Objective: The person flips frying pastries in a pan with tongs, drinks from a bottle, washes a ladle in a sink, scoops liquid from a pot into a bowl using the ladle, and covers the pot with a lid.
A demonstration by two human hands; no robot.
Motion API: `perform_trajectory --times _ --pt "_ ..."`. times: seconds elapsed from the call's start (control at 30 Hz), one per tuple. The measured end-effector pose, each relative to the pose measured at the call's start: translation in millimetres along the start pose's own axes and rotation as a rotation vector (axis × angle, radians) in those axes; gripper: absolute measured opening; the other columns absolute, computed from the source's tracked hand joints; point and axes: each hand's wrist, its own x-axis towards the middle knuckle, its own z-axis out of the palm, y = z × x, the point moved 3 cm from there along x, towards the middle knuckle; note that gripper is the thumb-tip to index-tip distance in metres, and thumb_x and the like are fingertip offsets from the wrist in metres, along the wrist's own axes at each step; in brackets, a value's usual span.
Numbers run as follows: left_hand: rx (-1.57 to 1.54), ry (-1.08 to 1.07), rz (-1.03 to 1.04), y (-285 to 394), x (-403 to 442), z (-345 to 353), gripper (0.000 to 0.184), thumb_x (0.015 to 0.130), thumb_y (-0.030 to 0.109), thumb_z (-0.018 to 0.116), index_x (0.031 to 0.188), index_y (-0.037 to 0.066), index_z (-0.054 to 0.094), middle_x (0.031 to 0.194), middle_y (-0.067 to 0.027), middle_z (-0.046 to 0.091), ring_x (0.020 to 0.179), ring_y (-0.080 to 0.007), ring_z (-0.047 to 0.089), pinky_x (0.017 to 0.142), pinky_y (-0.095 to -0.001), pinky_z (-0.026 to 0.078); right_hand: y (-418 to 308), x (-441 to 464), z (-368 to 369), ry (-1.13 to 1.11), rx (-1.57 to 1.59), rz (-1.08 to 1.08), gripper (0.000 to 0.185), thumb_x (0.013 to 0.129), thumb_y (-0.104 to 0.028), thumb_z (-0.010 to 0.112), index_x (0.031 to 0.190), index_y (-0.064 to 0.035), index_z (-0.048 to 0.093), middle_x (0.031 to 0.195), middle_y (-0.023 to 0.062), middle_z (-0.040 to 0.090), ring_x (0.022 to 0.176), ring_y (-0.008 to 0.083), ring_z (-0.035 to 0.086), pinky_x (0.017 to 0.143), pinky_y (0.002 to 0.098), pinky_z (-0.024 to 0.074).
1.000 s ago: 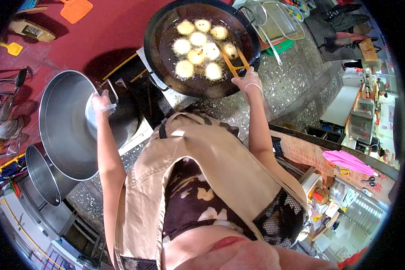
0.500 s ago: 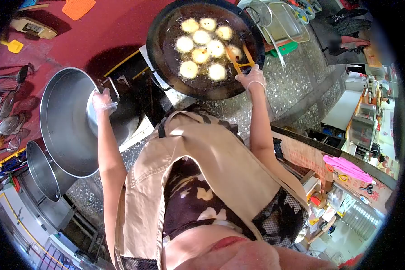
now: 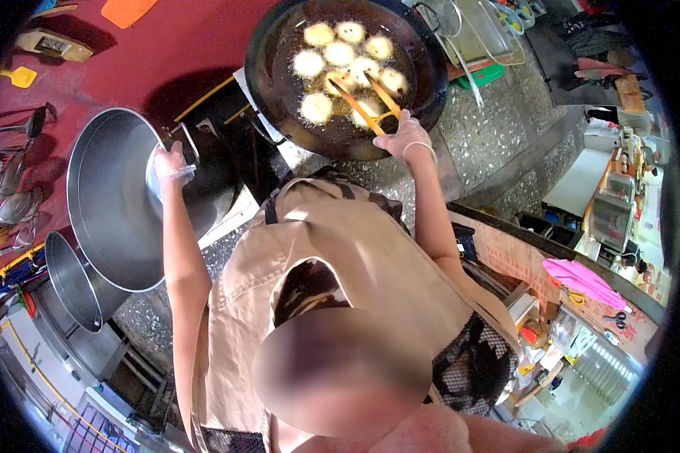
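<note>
In a clear glove, my right hand (image 3: 406, 140) is closed around a pair of wooden tongs (image 3: 364, 113). Their tips reach over the oil in a big dark wok (image 3: 270, 98), at the lower middle of a group of pale round fritters (image 3: 339, 53). Oil bubbles around the pieces. On the other side, my gloved left hand (image 3: 171, 164) grips the rim of a large steel pot (image 3: 112, 200), close to its side handle (image 3: 193, 147). The pot leans with its mouth toward the left. My fingertips there are partly hidden.
Ladles and strainers (image 3: 17, 204) lie along the left side of the red surface (image 3: 166, 45). A smaller metal pot (image 3: 69, 283) stands below the large one. Beyond the wok, at right, are a wire-handled strainer and a metal tray (image 3: 485, 38). A pink cloth (image 3: 585, 283) lies on the far right.
My right hand has moved left with the tongs, whose tips shifted from the fritters at right to those at the lower middle. My left hand stays on the pot.
</note>
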Motion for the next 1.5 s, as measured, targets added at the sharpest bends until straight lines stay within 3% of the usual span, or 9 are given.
perform_trajectory --times 0.33,0.5,0.67,0.8,1.0,1.17,1.27,1.4,1.5 --pt "-0.022 0.039 0.036 3 -2 -3 0.055 0.076 0.039 0.065 0.103 -0.008 0.058 0.099 -0.0289 0.062 0.097 -0.0421 0.059 0.087 -0.0429 0.045 -3 2 -1 -0.043 -0.035 0.049 0.1 0.065 -0.049 0.073 0.139 -0.0002 0.026 0.13 0.0208 0.046 0.115 0.0334 0.052 0.096 0.0383 0.0438" --pt "-0.016 0.01 -0.016 5 -4 -5 0.054 0.075 0.037 0.065 0.104 -0.008 0.058 0.099 -0.0288 0.062 0.097 -0.0414 0.06 0.088 -0.0425 0.044 13 44 -27 0.288 -0.167 0.218 0.088 0.072 -0.044 0.07 0.136 0.0001 0.03 0.123 0.0168 0.052 0.11 0.0316 0.055 0.092 0.038 0.0451" --pt "0.007 0.061 0.053 1 0 0 0.055 0.078 0.038 0.064 0.099 -0.011 0.058 0.095 -0.0313 0.062 0.094 -0.043 0.06 0.081 -0.0437 0.047 4 80 -41 0.259 -0.194 0.161 0.069 0.074 -0.042 0.068 0.123 -0.0018 0.04 0.12 0.0142 0.054 0.109 0.0302 0.057 0.091 0.0367 0.0458" --pt "-0.121 -0.01 -0.007 9 -8 -7 0.047 0.077 0.031 0.065 0.104 -0.007 0.058 0.098 -0.0279 0.063 0.094 -0.0412 0.06 0.086 -0.0433 0.045 -13 100 -40 0.231 -0.224 0.209 0.064 0.077 -0.039 0.066 0.124 -0.0031 0.04 0.119 0.0115 0.056 0.11 0.0246 0.057 0.093 0.0345 0.0455" --pt "-0.015 0.025 0.002 6 -3 -5 0.048 0.077 0.032 0.065 0.104 -0.007 0.058 0.098 -0.0283 0.063 0.095 -0.0417 0.06 0.086 -0.0441 0.045 9 126 -28 0.014 0.102 0.183 0.056 0.079 -0.035 0.063 0.122 -0.0023 0.049 0.124 0.015 0.056 0.109 0.0275 0.058 0.091 0.0376 0.0474" --pt "-0.008 0.021 -0.009 12 -10 -8 0.047 0.077 0.032 0.064 0.103 -0.007 0.058 0.097 -0.0278 0.063 0.094 -0.0418 0.06 0.085 -0.0437 0.045 29 94 -42 0.035 0.153 0.188 0.054 0.079 -0.037 0.063 0.119 -0.0019 0.052 0.121 0.0167 0.057 0.108 0.0299 0.058 0.091 0.0388 0.0466" --pt "-0.014 0.074 0.047 8 -6 -4 0.045 0.078 0.031 0.064 0.102 -0.007 0.059 0.095 -0.0271 0.064 0.093 -0.0412 0.06 0.085 -0.0435 0.045 46 106 -35 0.163 0.062 0.179 0.061 0.076 -0.042 0.067 0.118 -0.0017 0.049 0.116 0.0186 0.058 0.107 0.0327 0.058 0.09 0.0398 0.0475" --pt "-0.028 0.052 0.032 16 -12 -10 0.043 0.079 0.031 0.064 0.101 -0.005 0.059 0.094 -0.0267 0.064 0.091 -0.0412 0.061 0.083 -0.0439 0.046 10 91 -46 0.324 -0.199 0.064 0.058 0.076 -0.04 0.066 0.115 -0.0045 0.043 0.113 0.0167 0.058 0.099 0.0325 0.062 0.083 0.0408 0.0501" --pt "-0.036 0.039 0.007 17 -14 -13 0.041 0.079 0.031 0.063 0.101 -0.004 0.059 0.094 -0.0266 0.064 0.09 -0.0415 0.061 0.082 -0.0442 0.046 -12 119 -32 0.417 -0.491 -0.01 0.063 0.084 -0.028 0.06 0.136 -0.0038 0.034 0.114 0.013 0.055 0.105 0.0287 0.058 0.081 0.0384 0.0484"
